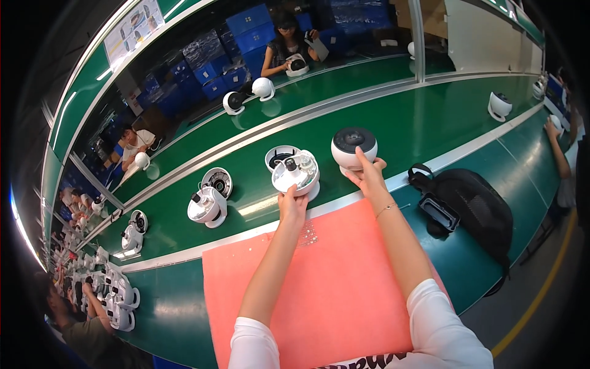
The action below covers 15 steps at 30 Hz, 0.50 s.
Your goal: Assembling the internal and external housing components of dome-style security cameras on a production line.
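My right hand is closed on a round white device with a black grille-like top, gripping its near right side at the edge of the green belt. To the left, my left hand is closed around the near side of an opened white device. Its inner parts show, including a small black cylinder standing up. Behind it a dark round cover lies tilted back, inside up. Below both hands a pink mat covers the worktable, with several small screws scattered near its far edge.
Another opened device stands on the belt to the left; a closed one is far right. A black bag and a dark-framed clear case lie right of the mat. Several co-workers sit along the line, one person across.
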Available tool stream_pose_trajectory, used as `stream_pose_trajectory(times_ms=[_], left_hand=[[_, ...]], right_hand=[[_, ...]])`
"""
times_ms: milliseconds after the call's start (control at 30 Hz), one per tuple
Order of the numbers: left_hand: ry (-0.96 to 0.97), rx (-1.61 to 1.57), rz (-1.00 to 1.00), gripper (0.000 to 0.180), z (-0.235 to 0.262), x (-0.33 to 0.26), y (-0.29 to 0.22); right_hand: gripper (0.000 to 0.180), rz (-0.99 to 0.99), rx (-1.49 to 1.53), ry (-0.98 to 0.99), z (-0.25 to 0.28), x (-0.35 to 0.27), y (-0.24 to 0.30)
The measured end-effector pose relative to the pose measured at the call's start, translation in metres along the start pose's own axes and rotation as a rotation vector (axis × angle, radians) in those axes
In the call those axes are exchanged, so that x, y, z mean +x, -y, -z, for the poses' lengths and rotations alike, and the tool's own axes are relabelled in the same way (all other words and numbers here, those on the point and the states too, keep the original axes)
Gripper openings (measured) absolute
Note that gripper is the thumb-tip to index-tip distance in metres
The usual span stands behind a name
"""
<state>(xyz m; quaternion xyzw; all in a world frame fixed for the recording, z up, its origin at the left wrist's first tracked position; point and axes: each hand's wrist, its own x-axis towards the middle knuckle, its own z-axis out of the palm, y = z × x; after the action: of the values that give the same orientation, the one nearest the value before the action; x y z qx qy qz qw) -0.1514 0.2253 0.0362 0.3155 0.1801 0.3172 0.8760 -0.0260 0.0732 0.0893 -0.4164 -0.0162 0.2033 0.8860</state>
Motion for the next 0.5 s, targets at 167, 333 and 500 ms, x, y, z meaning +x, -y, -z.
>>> stream_pose_trajectory(times_ms=[167,333,500], left_hand=[[-0.095,0.179,0.071,0.058,0.007,-0.037,-0.041],[-0.008,0.594,-0.013,0.063,0.02,-0.097,-0.116],[0.073,0.429,-0.173,0.056,0.015,-0.141,-0.159]], right_hand=[[0.087,0.779,-1.042,-0.284,-0.011,-0.017,0.007],[0.094,0.897,-1.338,0.649,-0.028,-0.071,0.026],[0.092,1.028,-1.48,0.837,-0.04,-0.095,0.033]])
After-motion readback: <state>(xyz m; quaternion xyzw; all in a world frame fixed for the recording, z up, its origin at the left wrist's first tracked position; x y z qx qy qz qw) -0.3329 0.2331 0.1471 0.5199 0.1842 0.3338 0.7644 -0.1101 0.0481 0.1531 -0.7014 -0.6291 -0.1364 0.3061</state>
